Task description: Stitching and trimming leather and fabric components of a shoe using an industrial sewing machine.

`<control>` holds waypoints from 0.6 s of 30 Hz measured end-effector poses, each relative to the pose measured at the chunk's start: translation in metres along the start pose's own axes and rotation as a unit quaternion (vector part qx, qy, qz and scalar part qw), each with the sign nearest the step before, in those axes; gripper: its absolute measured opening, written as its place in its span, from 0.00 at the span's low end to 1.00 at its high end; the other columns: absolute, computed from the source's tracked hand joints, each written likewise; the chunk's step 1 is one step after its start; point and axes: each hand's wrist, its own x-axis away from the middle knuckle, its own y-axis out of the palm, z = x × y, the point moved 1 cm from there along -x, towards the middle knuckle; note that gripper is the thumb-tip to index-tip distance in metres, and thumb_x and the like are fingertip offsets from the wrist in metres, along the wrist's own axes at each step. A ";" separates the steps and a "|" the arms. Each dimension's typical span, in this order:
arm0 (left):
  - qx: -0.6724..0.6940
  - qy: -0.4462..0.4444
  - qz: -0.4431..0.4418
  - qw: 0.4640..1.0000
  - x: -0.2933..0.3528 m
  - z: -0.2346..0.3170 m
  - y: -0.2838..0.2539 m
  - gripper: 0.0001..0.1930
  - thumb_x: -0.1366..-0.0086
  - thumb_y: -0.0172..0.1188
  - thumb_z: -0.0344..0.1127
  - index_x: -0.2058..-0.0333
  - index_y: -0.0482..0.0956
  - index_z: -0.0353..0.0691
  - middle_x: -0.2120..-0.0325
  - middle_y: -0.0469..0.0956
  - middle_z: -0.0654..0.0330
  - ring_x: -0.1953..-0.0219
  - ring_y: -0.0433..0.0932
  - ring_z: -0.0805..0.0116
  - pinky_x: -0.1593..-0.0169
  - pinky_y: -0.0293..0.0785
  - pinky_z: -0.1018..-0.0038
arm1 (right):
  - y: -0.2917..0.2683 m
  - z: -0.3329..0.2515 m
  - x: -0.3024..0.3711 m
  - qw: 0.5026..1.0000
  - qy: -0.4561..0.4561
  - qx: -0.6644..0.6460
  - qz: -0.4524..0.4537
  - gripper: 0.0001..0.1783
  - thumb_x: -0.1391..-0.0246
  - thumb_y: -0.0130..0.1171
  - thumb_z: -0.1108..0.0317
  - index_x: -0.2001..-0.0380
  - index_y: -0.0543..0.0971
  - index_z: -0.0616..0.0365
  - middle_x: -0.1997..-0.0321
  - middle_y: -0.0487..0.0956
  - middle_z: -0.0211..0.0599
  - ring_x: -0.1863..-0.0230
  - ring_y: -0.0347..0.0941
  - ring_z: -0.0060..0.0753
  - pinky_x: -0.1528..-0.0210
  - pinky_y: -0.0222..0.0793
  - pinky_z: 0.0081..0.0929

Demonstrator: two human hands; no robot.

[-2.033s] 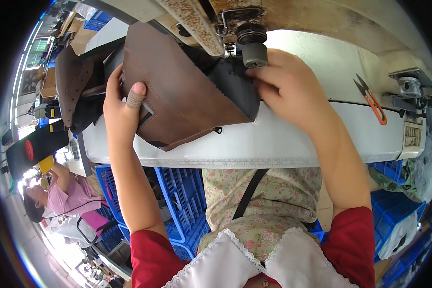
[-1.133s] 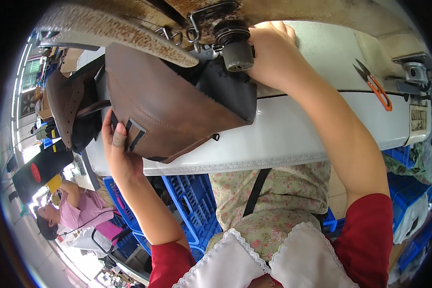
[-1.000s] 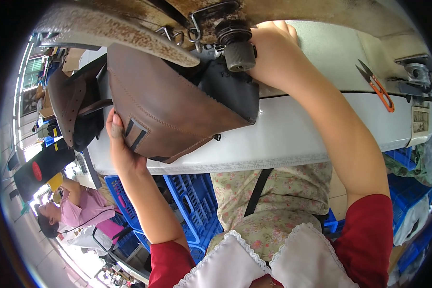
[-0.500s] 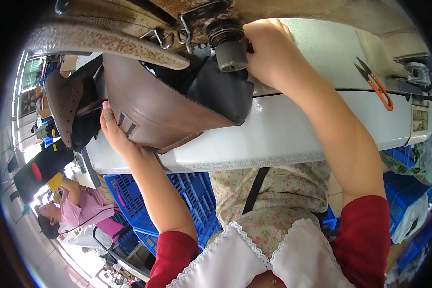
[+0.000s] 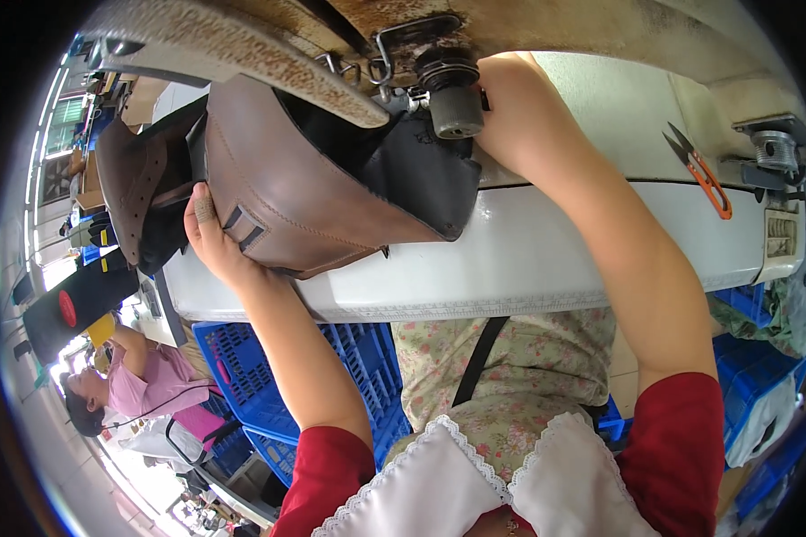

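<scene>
A stitched brown leather piece with a black lining (image 5: pixel 287 192), shaped like a bag, stands partly folded under the sewing machine head (image 5: pixel 242 54). My left hand (image 5: pixel 219 246) is closed on its lower left edge, a finger with a tan wrap resting on the brown face next to a small slotted patch. My right hand (image 5: pixel 524 116) is beside the machine's dark round knob (image 5: pixel 457 107), close to the black lining's far edge. Its fingers are hidden behind the machine, so what they hold does not show. The needle area is also out of sight.
Orange-handled thread snips (image 5: pixel 703 174) lie on the white machine bed (image 5: pixel 546 255) at the right. A ruler scale runs along its near edge. Blue plastic crates (image 5: pixel 358 367) stand below. Another person in pink (image 5: pixel 152 376) sits at the far left.
The view has shifted slightly, and the machine head appears a little further right. The leather piece has shifted slightly, my left hand keeping its hold and my right hand staying by the knob.
</scene>
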 end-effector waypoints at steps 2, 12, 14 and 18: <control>0.001 -0.001 -0.003 1.000 -0.001 -0.001 -0.001 0.19 0.31 0.59 0.44 0.51 0.71 0.34 0.58 0.79 0.50 0.61 0.82 0.59 0.59 0.83 0.64 | -0.001 -0.001 -0.001 1.000 0.004 -0.007 -0.003 0.15 0.61 0.72 0.69 0.83 0.73 0.61 0.69 0.74 0.43 0.58 0.71 0.52 0.55 0.69 0.42; 0.017 0.010 -0.011 1.000 -0.002 -0.006 -0.001 0.17 0.30 0.58 0.42 0.54 0.74 0.33 0.60 0.80 0.52 0.64 0.83 0.61 0.61 0.82 0.67 | -0.001 0.001 0.001 1.000 -0.006 0.000 -0.001 0.17 0.62 0.73 0.68 0.83 0.72 0.61 0.72 0.75 0.43 0.61 0.71 0.50 0.57 0.70 0.41; 0.013 0.008 -0.009 1.000 -0.002 -0.004 -0.001 0.16 0.30 0.57 0.42 0.54 0.74 0.33 0.60 0.80 0.52 0.63 0.83 0.61 0.60 0.82 0.67 | -0.001 0.000 0.000 1.000 -0.011 0.004 0.007 0.17 0.62 0.73 0.68 0.83 0.72 0.61 0.72 0.75 0.43 0.61 0.71 0.50 0.57 0.70 0.41; -0.002 0.008 -0.019 1.000 -0.007 -0.001 -0.001 0.16 0.30 0.56 0.40 0.52 0.73 0.32 0.59 0.80 0.52 0.61 0.82 0.62 0.58 0.82 0.68 | 0.002 0.002 -0.002 1.000 -0.004 -0.008 0.000 0.16 0.61 0.73 0.68 0.83 0.73 0.61 0.70 0.75 0.43 0.60 0.71 0.50 0.56 0.70 0.41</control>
